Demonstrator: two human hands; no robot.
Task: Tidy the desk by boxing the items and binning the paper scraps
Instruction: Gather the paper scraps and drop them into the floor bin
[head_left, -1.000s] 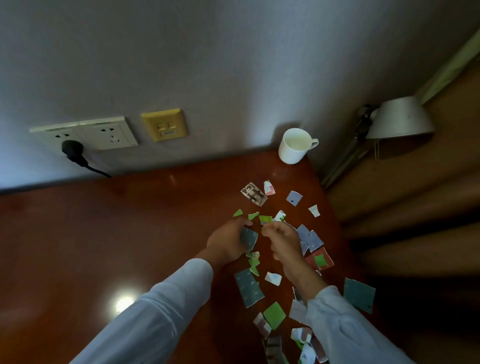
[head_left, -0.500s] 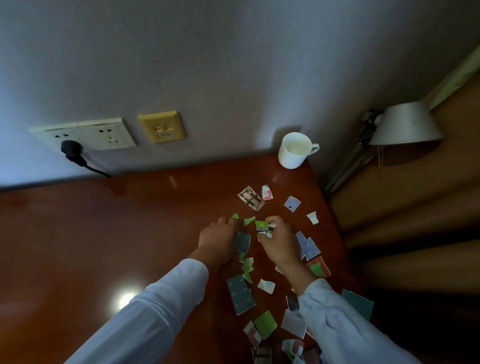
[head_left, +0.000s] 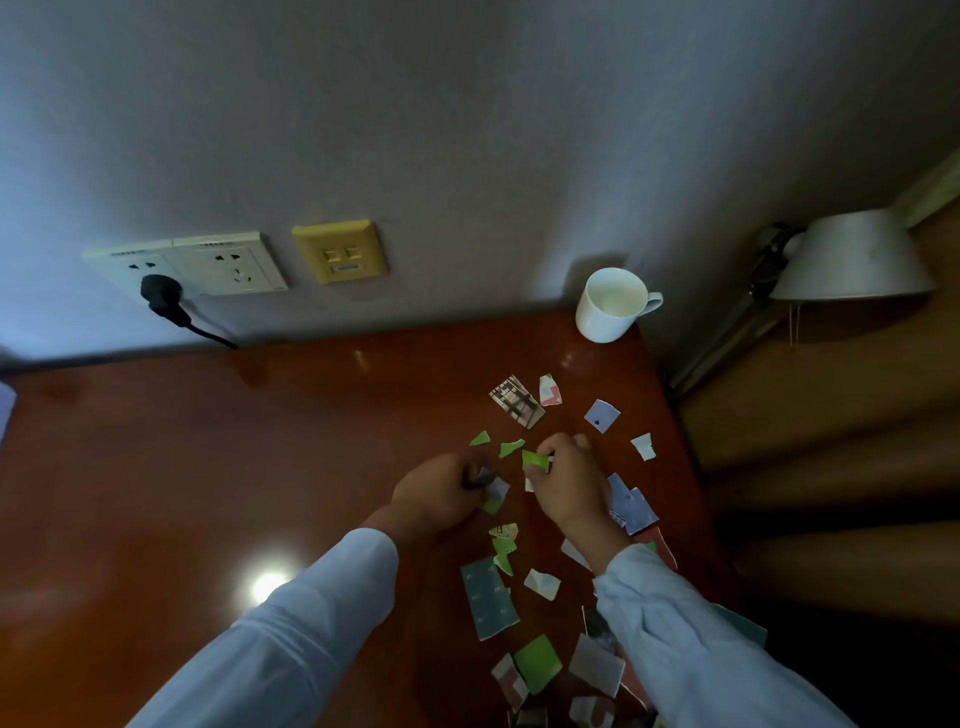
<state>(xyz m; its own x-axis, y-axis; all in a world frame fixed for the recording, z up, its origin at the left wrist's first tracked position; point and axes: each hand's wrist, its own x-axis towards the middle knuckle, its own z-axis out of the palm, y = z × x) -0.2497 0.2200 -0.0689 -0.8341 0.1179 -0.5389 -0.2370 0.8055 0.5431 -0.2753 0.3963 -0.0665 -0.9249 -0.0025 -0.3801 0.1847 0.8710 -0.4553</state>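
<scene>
I have both hands low in the middle of the frame, over the right half of the desk. The left hand is curled round a small bunch of scraps, grey-white and green, which stick out on its right side. The right hand sits just beside it and pinches a green scrap between thumb and fingers. The two hands are near each other but I do not see them touching. Pale blue sleeves run from both wrists down to the bottom edge.

Loose scraps lie all round the hands on the red-brown wood. Above them are a striped piece, a pink and white piece just right of it, a blue piece with a dark dot, and a white bit further right. Two green slivers lie just above the left hand. Right of the right wrist, blue pieces overlap. Below the hands I see a teal strip and a green square, with more pieces partly under the right sleeve at the bottom of the frame.

A white mug stands at the back right corner of the desk, against the wall. A white lamp hangs off the desk at the far right. On the wall at the left are white sockets, one with a black plug in it, and a yellow plate beside them.
</scene>
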